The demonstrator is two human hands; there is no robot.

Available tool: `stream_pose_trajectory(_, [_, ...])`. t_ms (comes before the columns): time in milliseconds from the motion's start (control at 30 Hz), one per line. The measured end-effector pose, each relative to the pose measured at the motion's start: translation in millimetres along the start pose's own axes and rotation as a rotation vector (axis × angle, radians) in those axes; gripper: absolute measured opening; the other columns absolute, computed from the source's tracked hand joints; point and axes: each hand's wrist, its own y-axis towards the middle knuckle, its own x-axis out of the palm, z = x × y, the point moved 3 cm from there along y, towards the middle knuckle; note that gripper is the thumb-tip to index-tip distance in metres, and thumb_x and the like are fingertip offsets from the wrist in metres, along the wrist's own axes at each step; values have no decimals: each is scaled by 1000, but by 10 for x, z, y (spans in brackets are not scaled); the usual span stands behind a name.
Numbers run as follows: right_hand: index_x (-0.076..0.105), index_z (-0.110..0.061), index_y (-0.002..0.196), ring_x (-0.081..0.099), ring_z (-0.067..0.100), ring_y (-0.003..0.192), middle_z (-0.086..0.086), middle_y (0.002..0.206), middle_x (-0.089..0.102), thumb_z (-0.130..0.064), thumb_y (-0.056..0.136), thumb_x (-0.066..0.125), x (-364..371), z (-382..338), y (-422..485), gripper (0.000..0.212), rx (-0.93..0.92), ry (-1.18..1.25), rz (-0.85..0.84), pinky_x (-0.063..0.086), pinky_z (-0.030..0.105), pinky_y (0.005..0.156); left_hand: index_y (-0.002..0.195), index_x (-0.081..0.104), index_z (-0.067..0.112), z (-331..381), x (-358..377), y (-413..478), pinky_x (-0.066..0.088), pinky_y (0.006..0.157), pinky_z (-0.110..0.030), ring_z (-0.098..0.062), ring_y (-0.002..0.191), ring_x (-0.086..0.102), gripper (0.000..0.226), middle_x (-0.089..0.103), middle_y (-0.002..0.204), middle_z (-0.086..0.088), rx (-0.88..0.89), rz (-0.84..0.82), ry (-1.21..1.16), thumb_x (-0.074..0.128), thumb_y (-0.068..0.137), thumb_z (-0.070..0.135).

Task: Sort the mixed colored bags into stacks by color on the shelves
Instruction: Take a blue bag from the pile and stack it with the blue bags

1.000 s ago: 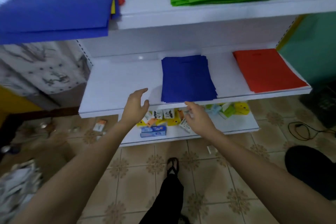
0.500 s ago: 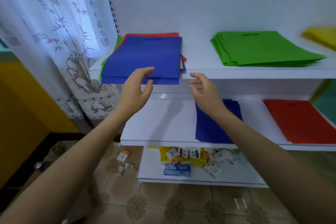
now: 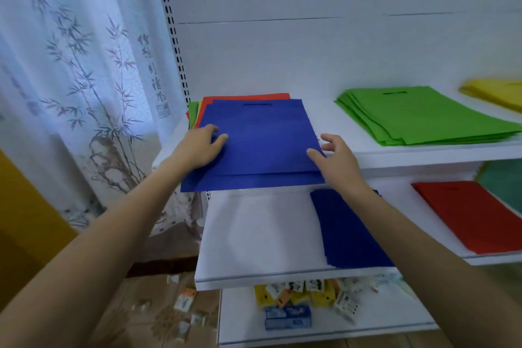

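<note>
A mixed pile of bags lies on the upper shelf, with a blue bag on top and red, green and yellow edges showing beneath. My left hand rests on the blue bag's left edge, fingers lightly curved over it. My right hand touches the bag's right front corner, fingers spread. Sorted stacks lie around: green bags and yellow bags on the upper shelf, blue bags and red bags on the middle shelf.
A bottom shelf holds small boxes and packets. More packets lie on the tiled floor. A printed curtain hangs at the left beside the slotted shelf upright. A teal surface shows at the far right.
The view has risen from the middle shelf to the upper one. Both hands moved up from the middle shelf's front edge onto the blue bag atop the mixed pile.
</note>
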Motion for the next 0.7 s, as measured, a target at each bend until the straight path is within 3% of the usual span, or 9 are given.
stream_pose_trajectory(67, [39,-13,134,50,19,109,5,129,45,-19,89,58,-17,-8,26,49,50,37,15,41,26,80,130,46,4,15,-13,32,35,98,-30,-29,120,49,44,53,132,-14,60,-1,-45,41,97,31])
stream_pose_trajectory(167, [38,-11,134,51,17,95,2,118,45,-6,88,57,-50,21,7,50,130,121,2,45,21,65,127,49,5,-34,-75,84,33,95,-26,-25,119,50,38,56,129,-11,79,40,-114,43,97,27])
stream_pose_trajectory(300, [33,-8,136,56,16,85,5,115,50,1,86,57,-88,94,-87,56,212,177,-42,47,19,55,130,46,4,-160,-88,176,35,99,-29,-28,122,49,40,53,132,-15,43,30,-101,44,96,26])
stream_pose_trajectory(433, [34,-10,134,60,13,78,12,112,57,7,85,55,-136,92,-172,56,242,185,-94,50,22,59,133,42,4,-146,-66,236,35,99,-32,-30,122,47,45,51,133,-16,35,1,-55,44,96,30])
stream_pose_trajectory(600, [33,-12,136,60,14,81,1,94,58,3,88,54,-164,127,-190,55,307,222,-98,51,29,62,132,44,10,-167,-7,273,35,102,-32,-26,122,48,46,51,134,-9,59,-85,-7,47,93,34])
stream_pose_trajectory(700, [31,-14,139,56,14,88,6,109,55,-10,92,53,-133,140,-198,52,331,222,-84,52,31,63,136,42,14,-162,-16,284,30,109,-30,-23,130,42,45,46,141,-5,56,-159,-39,45,94,31])
